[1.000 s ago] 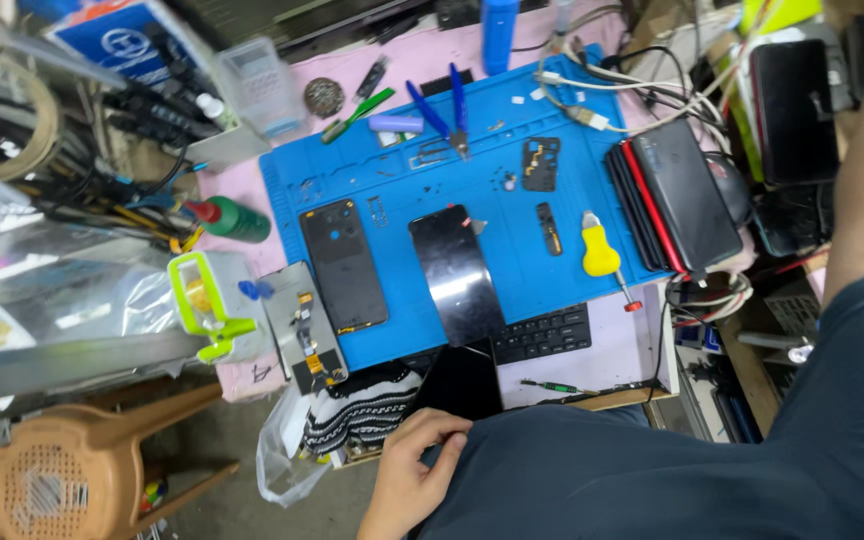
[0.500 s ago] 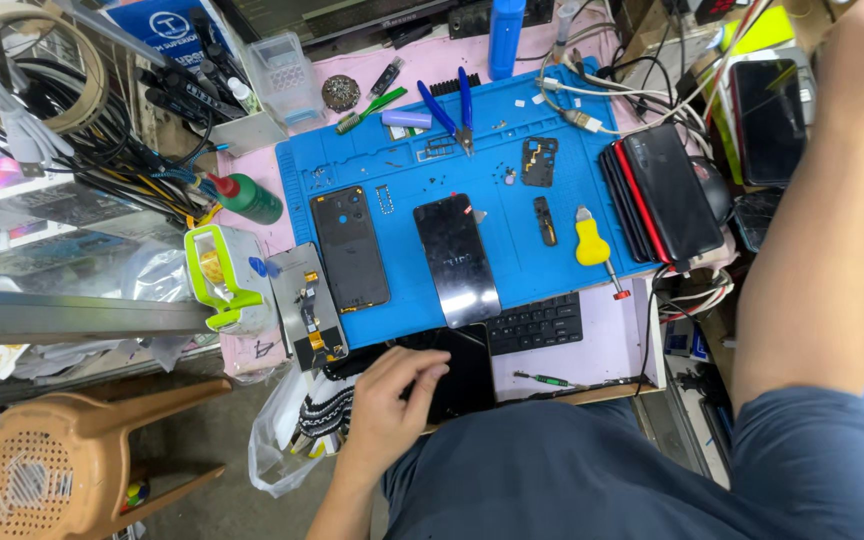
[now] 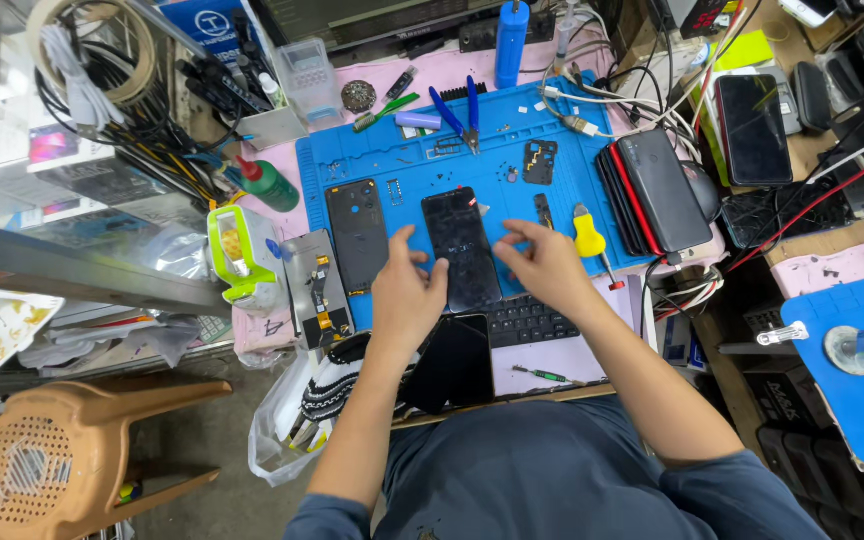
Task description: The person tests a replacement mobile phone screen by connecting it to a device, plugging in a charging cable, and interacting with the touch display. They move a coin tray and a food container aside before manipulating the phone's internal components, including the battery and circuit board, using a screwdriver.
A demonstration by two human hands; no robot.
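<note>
- The black phone (image 3: 462, 248) lies flat on the blue mat (image 3: 392, 165), near the middle of the desk.
- The left hand (image 3: 407, 290) is at the phone's left edge. Its fingers are spread a little and the tips touch the phone's side. It is not closed around it.
- The right hand (image 3: 542, 268) is at the phone's right edge. Its fingers reach over to the phone, spread a little too, and touch it.
- So the phone sits between the two hands, and both hands touch it.
- Another black phone back (image 3: 357, 235) lies just to the left on the mat.
- A yellow screwdriver (image 3: 590, 240) lies just right of the right hand.
- A small black keyboard (image 3: 527, 322) sits under the right wrist.
- Blue pliers (image 3: 457, 110) lie at the far side of the mat.
- A stack of phones (image 3: 652, 195) leans at the right edge of the mat.
- A green bottle (image 3: 270, 186) stands at the left of the mat.
</note>
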